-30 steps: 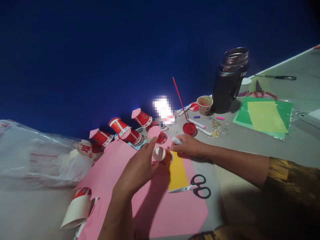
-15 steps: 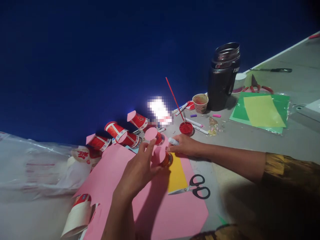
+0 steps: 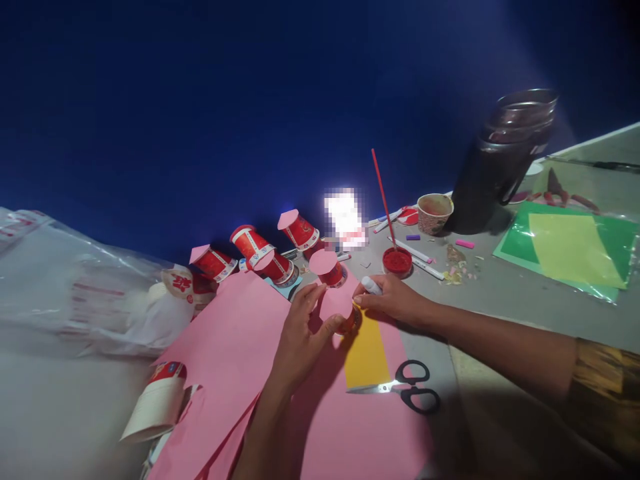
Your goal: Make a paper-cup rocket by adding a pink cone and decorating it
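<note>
My left hand (image 3: 300,333) is curved around a red paper cup (image 3: 352,323), its thumb and fingers at the edge of the pink paper disc (image 3: 334,302) on the cup's top. Pinched in my right hand (image 3: 395,299) is a white marker (image 3: 371,285), tilted, with its lower end close to the disc's right edge; whether it touches is hard to see. Just behind stands another red cup (image 3: 336,277) topped with a pink disc (image 3: 323,261). Pink paper sheets (image 3: 370,433) and a yellow sheet (image 3: 367,353) lie beneath. Scissors (image 3: 400,387) rest nearer to me.
More red cups (image 3: 250,243) stand at the back left. A red tub (image 3: 399,272) holds a thin red stick (image 3: 383,190). Behind are a paper cup (image 3: 435,213) and a dark flask (image 3: 500,167). Green sheets (image 3: 520,230) in plastic lie right, a plastic bag (image 3: 90,287) left.
The view has turned left, so things sit further right in the picture. Both hands stay at the same cup, and the marker remains in my right hand.
</note>
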The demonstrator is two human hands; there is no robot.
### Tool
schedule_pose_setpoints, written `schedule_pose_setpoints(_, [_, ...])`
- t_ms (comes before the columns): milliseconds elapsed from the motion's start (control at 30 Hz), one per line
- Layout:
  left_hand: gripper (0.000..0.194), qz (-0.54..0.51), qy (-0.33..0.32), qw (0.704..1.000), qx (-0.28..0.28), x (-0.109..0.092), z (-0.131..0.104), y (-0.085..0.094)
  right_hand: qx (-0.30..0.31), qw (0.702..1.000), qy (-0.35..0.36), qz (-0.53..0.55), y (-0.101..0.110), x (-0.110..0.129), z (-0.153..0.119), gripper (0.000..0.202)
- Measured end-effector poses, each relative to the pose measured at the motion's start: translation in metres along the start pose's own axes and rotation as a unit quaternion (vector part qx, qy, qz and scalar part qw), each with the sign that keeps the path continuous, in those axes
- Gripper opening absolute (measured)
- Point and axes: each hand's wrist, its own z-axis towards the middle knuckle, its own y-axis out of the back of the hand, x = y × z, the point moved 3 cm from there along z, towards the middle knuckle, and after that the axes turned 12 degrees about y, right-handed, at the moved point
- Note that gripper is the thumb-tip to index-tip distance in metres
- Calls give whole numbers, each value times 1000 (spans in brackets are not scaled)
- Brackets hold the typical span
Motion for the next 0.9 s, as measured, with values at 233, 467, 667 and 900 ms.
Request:
schedule_pose_setpoints(233, [54, -72, 32, 997, -6, 3, -8, -4, 19, 999, -10, 38, -5, 0, -4, 32])
schedule_pose_setpoints(467, [57, -109, 62, 992, -11, 6, -10, -11, 4, 993, -35, 108, -13, 0, -4, 44])
schedule_pose_setpoints(667, [64, -149, 74, 986, -9, 3, -13, -15, -14, 978, -78, 191, -20, -7, -5, 48])
schedule_pose_setpoints(900, [27, -272, 175, 946, -28, 11, -10, -9, -8, 986, -70, 151, -18, -5, -6, 48])
